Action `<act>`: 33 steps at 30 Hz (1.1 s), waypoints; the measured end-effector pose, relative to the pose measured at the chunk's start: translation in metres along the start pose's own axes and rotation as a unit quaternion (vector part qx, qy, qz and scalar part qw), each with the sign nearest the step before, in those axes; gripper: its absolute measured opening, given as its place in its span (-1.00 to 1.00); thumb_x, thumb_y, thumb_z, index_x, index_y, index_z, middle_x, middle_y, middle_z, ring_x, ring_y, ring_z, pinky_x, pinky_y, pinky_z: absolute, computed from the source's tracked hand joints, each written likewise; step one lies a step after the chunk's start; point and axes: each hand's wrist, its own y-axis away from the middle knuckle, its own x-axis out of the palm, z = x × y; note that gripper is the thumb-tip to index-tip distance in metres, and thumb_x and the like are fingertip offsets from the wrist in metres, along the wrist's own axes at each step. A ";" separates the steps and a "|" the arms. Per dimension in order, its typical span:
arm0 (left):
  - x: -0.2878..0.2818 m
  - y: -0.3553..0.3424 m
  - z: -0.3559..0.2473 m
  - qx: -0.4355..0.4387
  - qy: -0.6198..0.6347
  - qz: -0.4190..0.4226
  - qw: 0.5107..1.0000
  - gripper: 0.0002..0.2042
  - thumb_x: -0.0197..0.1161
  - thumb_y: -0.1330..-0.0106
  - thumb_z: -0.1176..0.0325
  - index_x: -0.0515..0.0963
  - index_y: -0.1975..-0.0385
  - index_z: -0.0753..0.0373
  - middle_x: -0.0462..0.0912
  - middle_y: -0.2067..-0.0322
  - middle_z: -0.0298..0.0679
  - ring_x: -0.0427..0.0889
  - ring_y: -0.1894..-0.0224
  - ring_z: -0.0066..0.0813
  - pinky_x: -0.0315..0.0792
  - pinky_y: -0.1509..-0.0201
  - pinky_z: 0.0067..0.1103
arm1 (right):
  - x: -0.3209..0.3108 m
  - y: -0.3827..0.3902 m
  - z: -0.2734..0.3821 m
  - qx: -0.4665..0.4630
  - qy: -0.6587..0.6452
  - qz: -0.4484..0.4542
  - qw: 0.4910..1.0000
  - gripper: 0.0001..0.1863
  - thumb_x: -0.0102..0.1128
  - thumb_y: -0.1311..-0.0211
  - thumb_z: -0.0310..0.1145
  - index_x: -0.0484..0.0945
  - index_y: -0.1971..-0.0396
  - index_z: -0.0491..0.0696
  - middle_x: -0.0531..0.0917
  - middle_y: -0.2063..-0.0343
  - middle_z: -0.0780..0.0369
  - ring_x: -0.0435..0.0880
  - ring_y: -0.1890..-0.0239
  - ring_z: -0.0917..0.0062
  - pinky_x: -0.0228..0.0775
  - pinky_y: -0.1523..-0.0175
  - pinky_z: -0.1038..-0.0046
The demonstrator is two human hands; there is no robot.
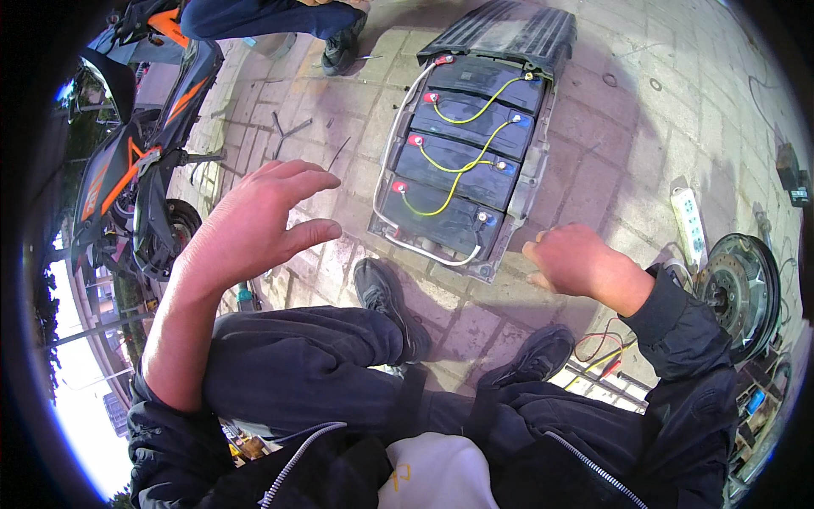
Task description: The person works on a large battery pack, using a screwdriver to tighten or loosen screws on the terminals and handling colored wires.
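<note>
In front of me on the paving lies an open battery case point(530, 182), its ribbed dark lid section point(500, 34) at the far end. Several black batteries point(441, 216) sit in it in a row. Yellow-green wires point(449, 174) link their terminals, some under red caps point(415, 141). A white cable point(383, 174) runs down the left side. My left hand point(259, 220) hovers left of the case, thumb and fingers apart, holding nothing. Just off the case's near right corner, my right hand point(572, 263) is curled closed; its palm is hidden, so any held thing cannot be made out.
A dark motorcycle with orange trim point(140, 170) stands at left. Another person's shoe point(341, 47) is at the far left of the case. A three-armed wrench point(284, 134) lies nearby. At right are a white power strip point(689, 225), a wheel point(739, 288) and red-clipped leads point(610, 366).
</note>
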 end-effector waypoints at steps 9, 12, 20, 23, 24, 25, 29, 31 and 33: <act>0.003 -0.003 0.001 -0.001 -0.006 0.001 1.000 -0.52 0.40 -0.20 0.16 0.54 -0.06 0.28 0.56 -0.09 -0.05 0.48 -0.18 -0.02 0.33 -0.28 -0.30 | 0.001 0.000 -0.002 0.002 -0.005 -0.006 1.000 -0.61 0.31 -0.13 -0.07 0.56 0.31 -0.12 0.67 0.34 0.06 0.67 0.22 0.08 0.50 0.16 0.10; 0.001 -0.003 0.000 -0.002 0.000 0.001 1.000 -0.52 0.40 -0.19 0.16 0.54 -0.06 0.28 0.56 -0.09 -0.05 0.48 -0.18 -0.03 0.33 -0.28 -0.30 | 0.003 -0.001 -0.002 -0.003 -0.006 -0.011 1.000 -0.61 0.31 -0.13 -0.06 0.56 0.31 -0.12 0.67 0.34 0.06 0.67 0.23 0.08 0.50 0.16 0.10; 0.001 -0.005 0.000 -0.003 -0.004 0.003 1.000 -0.51 0.40 -0.20 0.15 0.54 -0.07 0.27 0.56 -0.09 -0.05 0.49 -0.17 -0.04 0.35 -0.27 -0.31 | 0.003 -0.003 -0.004 -0.002 -0.013 -0.006 1.000 -0.60 0.31 -0.13 -0.05 0.56 0.31 -0.12 0.67 0.34 0.05 0.66 0.21 0.07 0.49 0.15 0.09; 0.001 -0.006 -0.001 -0.004 -0.002 0.008 1.000 -0.51 0.40 -0.20 0.15 0.54 -0.07 0.28 0.56 -0.09 -0.05 0.49 -0.17 -0.03 0.35 -0.26 -0.30 | 0.005 -0.004 -0.005 -0.002 -0.012 -0.008 1.000 -0.60 0.32 -0.13 -0.05 0.56 0.31 -0.12 0.66 0.34 0.05 0.66 0.20 0.07 0.49 0.15 0.09; 0.000 -0.006 -0.001 -0.006 -0.001 0.009 1.000 -0.51 0.40 -0.20 0.15 0.54 -0.07 0.28 0.56 -0.09 -0.05 0.49 -0.17 -0.03 0.35 -0.26 -0.30 | 0.005 -0.004 -0.005 -0.002 -0.012 -0.009 1.000 -0.60 0.32 -0.12 -0.05 0.56 0.31 -0.12 0.66 0.34 0.05 0.66 0.20 0.07 0.49 0.15 0.09; 0.000 -0.006 -0.001 -0.006 -0.001 0.010 1.000 -0.51 0.40 -0.20 0.15 0.54 -0.07 0.28 0.56 -0.09 -0.05 0.49 -0.17 -0.03 0.35 -0.26 -0.30 | 0.005 -0.004 -0.005 -0.003 -0.013 -0.010 1.000 -0.60 0.32 -0.12 -0.05 0.56 0.31 -0.12 0.66 0.34 0.05 0.66 0.20 0.07 0.49 0.15 0.09; 0.004 -0.005 0.001 0.015 -0.002 -0.014 1.000 -0.54 0.39 -0.19 0.18 0.55 -0.03 0.29 0.59 -0.03 -0.04 0.51 -0.12 -0.01 0.38 -0.21 -0.29 | 0.005 -0.004 -0.006 -0.009 -0.011 -0.015 1.000 -0.60 0.32 -0.12 -0.06 0.55 0.30 -0.12 0.66 0.34 0.05 0.66 0.21 0.06 0.49 0.15 0.09; 0.004 -0.005 0.001 0.016 -0.002 -0.015 1.000 -0.54 0.39 -0.19 0.18 0.55 -0.03 0.29 0.59 -0.03 -0.03 0.51 -0.12 -0.01 0.38 -0.21 -0.29 | 0.005 -0.005 -0.005 -0.006 -0.015 -0.014 1.000 -0.61 0.32 -0.12 -0.06 0.55 0.30 -0.11 0.66 0.34 0.05 0.66 0.20 0.06 0.49 0.15 0.09; 0.001 -0.006 0.000 -0.005 0.001 0.009 1.000 -0.50 0.40 -0.19 0.15 0.53 -0.08 0.28 0.56 -0.09 -0.05 0.48 -0.18 -0.03 0.34 -0.28 -0.30 | 0.006 -0.005 -0.005 -0.008 -0.013 -0.023 1.000 -0.63 0.31 -0.13 -0.09 0.57 0.31 -0.11 0.68 0.35 0.05 0.67 0.21 0.07 0.51 0.17 0.10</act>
